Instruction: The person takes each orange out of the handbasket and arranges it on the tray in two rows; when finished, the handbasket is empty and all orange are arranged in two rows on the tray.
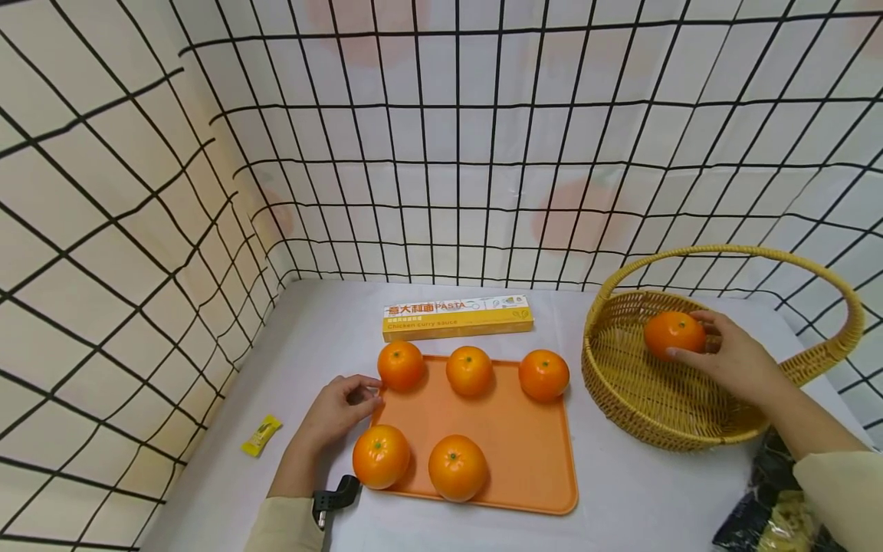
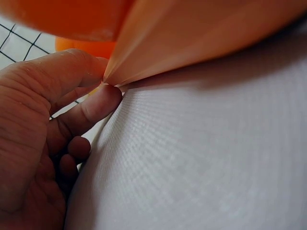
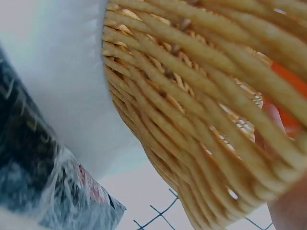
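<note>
My left hand [image 1: 343, 410] is at the left edge of an orange tray [image 1: 510, 437]. In the left wrist view the thumb and a finger pinch that tray's rim [image 2: 144, 62]. Several oranges sit on the tray, among them a back-left orange [image 1: 401, 366], a back-middle orange [image 1: 469, 371], a back-right orange [image 1: 544, 376] and a front orange [image 1: 457, 468]. My right hand [image 1: 734, 356] reaches inside a wicker basket [image 1: 621, 406] and grips another orange [image 1: 672, 336] there. In the right wrist view the basket's woven wall [image 3: 192, 105] covers most of that hand and its orange.
A yellow and white pasta box [image 1: 458, 317] lies behind the tray. A small yellow packet [image 1: 261, 435] lies at the left. Dark plastic-wrapped packages [image 1: 773, 491] sit below the basket, near the right forearm. Black wire mesh [image 1: 491, 161] stands around the back and sides.
</note>
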The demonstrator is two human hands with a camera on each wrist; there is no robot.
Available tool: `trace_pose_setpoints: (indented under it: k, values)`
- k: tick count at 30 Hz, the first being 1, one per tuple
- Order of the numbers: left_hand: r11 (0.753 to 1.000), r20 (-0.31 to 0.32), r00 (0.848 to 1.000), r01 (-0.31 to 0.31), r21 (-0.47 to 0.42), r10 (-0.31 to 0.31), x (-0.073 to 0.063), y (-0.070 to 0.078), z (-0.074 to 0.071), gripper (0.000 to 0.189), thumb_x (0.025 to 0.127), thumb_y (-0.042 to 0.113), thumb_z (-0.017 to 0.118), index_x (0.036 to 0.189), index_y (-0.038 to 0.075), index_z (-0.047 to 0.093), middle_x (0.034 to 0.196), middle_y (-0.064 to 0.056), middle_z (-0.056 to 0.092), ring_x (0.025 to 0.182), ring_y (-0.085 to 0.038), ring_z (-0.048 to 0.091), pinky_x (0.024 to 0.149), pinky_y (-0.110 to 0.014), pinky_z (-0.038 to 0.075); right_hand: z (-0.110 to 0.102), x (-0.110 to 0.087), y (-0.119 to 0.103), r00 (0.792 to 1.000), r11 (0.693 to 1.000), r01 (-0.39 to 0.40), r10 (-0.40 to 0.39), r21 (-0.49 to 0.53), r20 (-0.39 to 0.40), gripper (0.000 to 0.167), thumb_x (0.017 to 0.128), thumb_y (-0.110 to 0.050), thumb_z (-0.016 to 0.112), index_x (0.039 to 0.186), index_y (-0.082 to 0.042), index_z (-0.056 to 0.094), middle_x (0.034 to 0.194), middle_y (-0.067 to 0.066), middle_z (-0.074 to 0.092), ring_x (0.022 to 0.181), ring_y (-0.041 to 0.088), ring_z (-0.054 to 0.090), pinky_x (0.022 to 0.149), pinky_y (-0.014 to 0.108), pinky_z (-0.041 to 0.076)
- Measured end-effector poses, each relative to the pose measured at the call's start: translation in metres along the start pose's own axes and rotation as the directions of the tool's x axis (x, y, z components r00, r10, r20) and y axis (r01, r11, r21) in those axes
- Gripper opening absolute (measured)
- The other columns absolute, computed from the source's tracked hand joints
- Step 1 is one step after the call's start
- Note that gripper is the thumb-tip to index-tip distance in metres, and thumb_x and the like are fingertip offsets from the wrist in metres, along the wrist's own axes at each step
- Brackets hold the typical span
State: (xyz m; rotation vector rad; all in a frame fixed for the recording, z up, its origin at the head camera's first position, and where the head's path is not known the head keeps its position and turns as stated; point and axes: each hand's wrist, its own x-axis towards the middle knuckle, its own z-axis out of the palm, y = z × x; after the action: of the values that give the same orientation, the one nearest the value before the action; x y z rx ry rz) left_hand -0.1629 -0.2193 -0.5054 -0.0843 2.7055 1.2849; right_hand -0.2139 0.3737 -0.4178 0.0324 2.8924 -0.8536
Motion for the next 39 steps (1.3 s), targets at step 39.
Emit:
trace_pose_setpoints:
  k: [39]
  values:
    - [0.999, -0.004, 0.999, -0.033, 0.01, 0.033, 0.0, 0.001, -0.001, 0.027, 0.087, 0.024, 0.08, 0.114, 0.021, 0.074, 0.094, 0.0, 0.061, 0.09, -0.018, 0.051, 0.077, -0.026, 0.046, 0.052, -0.108, -0.102, 0.958, 0.953, 0.244, -0.266, 0.179, 0.108, 0.084, 0.079, -0.041, 0.087, 0.147, -0.016, 0.044, 0.144, 0.017, 0.051, 0.122, 0.038, 0.063, 0.085, 0.033, 0.06]
